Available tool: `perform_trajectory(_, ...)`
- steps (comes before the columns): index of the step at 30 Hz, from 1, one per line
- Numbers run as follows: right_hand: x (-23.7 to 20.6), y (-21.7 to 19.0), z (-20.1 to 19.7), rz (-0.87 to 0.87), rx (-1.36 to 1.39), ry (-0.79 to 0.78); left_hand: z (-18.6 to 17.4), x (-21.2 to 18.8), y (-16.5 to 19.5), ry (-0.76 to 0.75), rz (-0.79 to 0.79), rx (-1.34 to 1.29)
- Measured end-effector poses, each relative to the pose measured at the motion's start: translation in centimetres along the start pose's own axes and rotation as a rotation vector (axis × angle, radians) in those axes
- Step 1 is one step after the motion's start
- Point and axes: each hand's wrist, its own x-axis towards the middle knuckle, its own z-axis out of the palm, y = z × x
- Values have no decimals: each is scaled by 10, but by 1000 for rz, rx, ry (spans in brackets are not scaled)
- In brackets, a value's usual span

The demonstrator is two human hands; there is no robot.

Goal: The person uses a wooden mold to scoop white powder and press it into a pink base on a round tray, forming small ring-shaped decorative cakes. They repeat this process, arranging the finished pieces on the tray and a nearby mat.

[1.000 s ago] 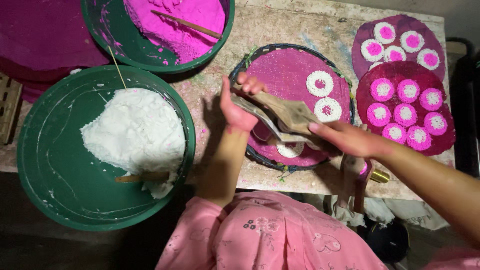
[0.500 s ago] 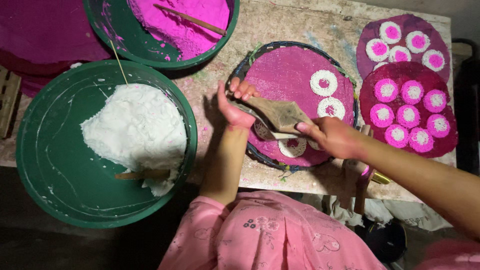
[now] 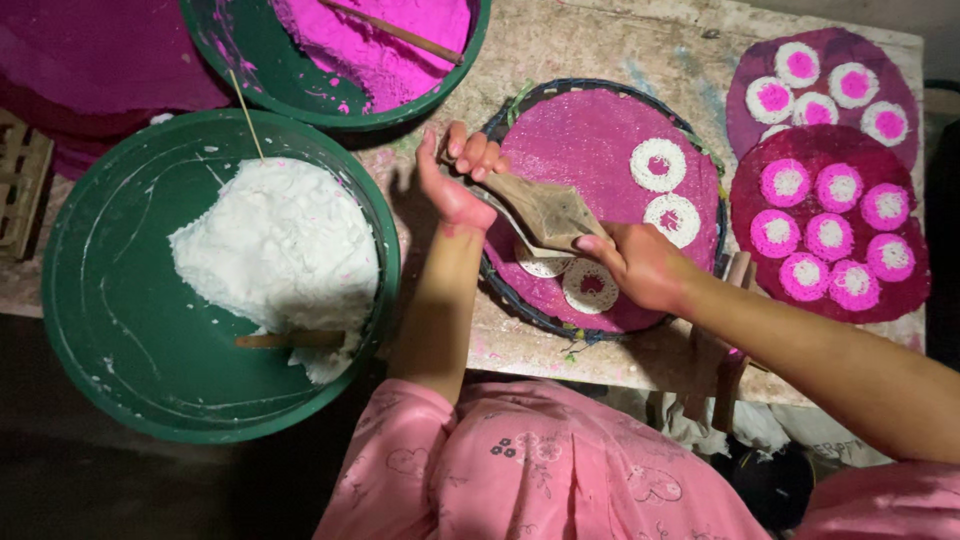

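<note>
Both hands were on a brownish wooden mould (image 3: 545, 210): left hand (image 3: 455, 180) had fingers curled over its narrow upper-left end, right hand (image 3: 635, 265) was clamped round the lower-right end, fingers wrapped tight. Mould lay tilted over the round magenta-coated tray (image 3: 600, 140), above its lower-left part. Under and just beside the mould sat two white rings (image 3: 590, 285) with pink centres, one partly hidden by the mould and right hand. Two more white rings (image 3: 660, 165) lay free on the tray's right half. Right of the tray, touching or nearly so, were two dark pink discs (image 3: 830, 150) loaded with pink-and-white round pieces, the nearer one overlapping the farther. Left of the left forearm stood a big green basin (image 3: 90, 300) with a white powder heap (image 3: 280, 250) and a wooden stick across it. Above it was a second green basin (image 3: 240, 50) holding pink powder (image 3: 380, 50) and a stick. All sat on a worn, stained wooden table (image 3: 580, 40). Pink floral sleeve at bottom edge.
</note>
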Motion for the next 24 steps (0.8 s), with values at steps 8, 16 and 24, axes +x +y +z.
perform_trajectory(8,-4,25,-27,204,-73,-108,6,-7,-43,198,22,-118)
perform_trajectory(16,-16,64,-27,14,81,7,28,-25,-37,326,-477,380)
perform_trajectory(24,-25,87,-12,-31,146,206,-7,-53,-58,40,-660,1197)
